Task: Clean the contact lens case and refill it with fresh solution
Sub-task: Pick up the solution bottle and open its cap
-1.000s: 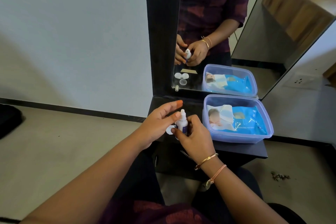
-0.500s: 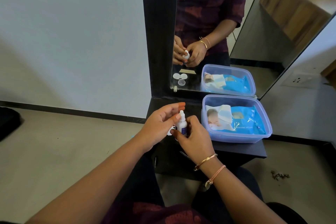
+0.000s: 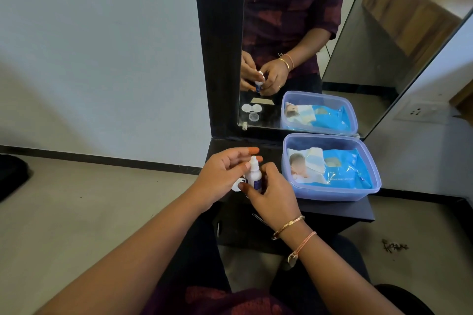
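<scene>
Now, beside the wipes tub [image 3: 330,193], right grip [image 3: 273,197] holds the solution bottle [image 3: 254,176] upright as left grip [image 3: 222,176] pinches its top, apparently uncapping before tilting over the lens case [image 3: 236,185].

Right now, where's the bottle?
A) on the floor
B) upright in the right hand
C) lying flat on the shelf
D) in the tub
B: the bottle stands upright, gripped by the right hand, with the left hand pinching its cap; the tub holds only a blue pack.
</scene>
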